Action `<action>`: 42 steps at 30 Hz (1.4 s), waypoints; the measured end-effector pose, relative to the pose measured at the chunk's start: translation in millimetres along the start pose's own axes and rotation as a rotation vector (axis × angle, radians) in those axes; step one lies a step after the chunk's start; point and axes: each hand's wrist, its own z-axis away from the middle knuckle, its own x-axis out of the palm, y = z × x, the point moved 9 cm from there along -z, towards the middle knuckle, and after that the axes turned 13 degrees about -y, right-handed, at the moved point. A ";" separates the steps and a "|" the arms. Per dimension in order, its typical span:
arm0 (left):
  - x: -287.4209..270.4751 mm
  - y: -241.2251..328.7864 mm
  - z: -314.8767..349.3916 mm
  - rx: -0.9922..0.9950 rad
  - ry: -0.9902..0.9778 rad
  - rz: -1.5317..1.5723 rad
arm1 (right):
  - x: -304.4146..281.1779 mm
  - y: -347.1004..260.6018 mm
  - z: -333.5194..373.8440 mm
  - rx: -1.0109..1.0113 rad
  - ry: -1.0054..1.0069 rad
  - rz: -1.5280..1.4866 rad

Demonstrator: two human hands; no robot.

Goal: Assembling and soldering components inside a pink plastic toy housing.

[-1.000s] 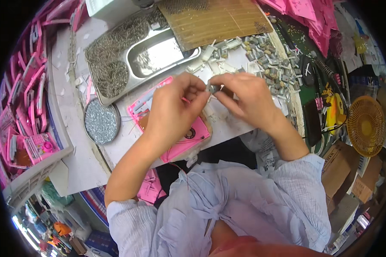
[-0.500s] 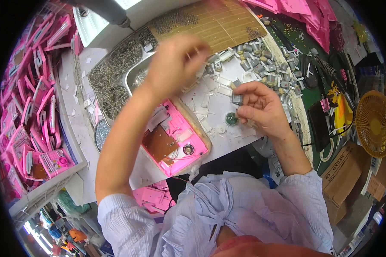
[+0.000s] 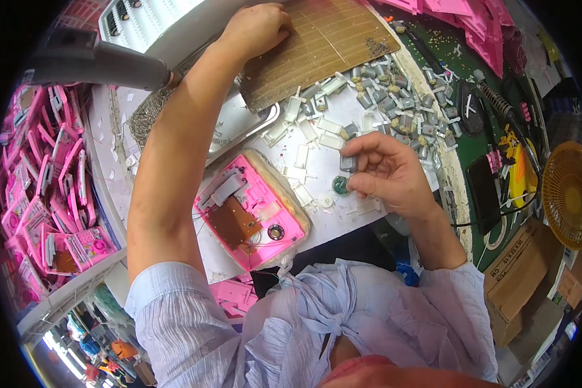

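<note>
My left hand (image 3: 257, 29) reaches far over a brown corrugated board (image 3: 304, 55). Its fingers are curled together at the board, and whatever they pinch is hidden. My right hand (image 3: 394, 173) holds a small grey motor (image 3: 348, 163) between thumb and fingers. Just below the motor sits a small green round piece (image 3: 341, 185). Nearer to me, an open pink plastic toy shell (image 3: 288, 240) lies on a padded rest, with a brown circuit board (image 3: 229, 223), a grey part (image 3: 228, 187) and a round speaker (image 3: 276, 231) inside.
Several motors with white holders (image 3: 401, 103) are heaped to the right. A dark power screwdriver (image 3: 119, 64) hangs over the far left, beside a metal tray (image 3: 242, 126) and a white box (image 3: 168, 26). Pink shells (image 3: 45, 174) fill a crate at left. A yellow fan (image 3: 566, 194) stands at right.
My left hand has moved away from me, from above the metal tray onto the brown board. The screwdriver has swung left and nearer. My right hand still holds the motor.
</note>
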 end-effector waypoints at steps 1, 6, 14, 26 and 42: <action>2.4 -0.8 -0.8 -0.021 -0.014 -0.014 | 2.2 -0.7 -1.1 -0.003 -0.012 0.002; 13.9 1.9 -14.4 -0.212 -0.045 -0.229 | 3.8 -5.4 3.9 -0.001 -0.005 0.048; 8.7 -11.1 -6.1 -0.444 0.117 -0.105 | -1.1 -15.3 15.6 -0.034 0.114 0.134; -31.7 -12.5 54.6 -0.308 0.476 0.111 | -8.8 -5.9 23.8 0.086 0.139 0.706; 3.2 0.5 -3.8 -0.196 -0.038 -0.120 | -7.4 6.3 10.2 0.113 0.031 0.674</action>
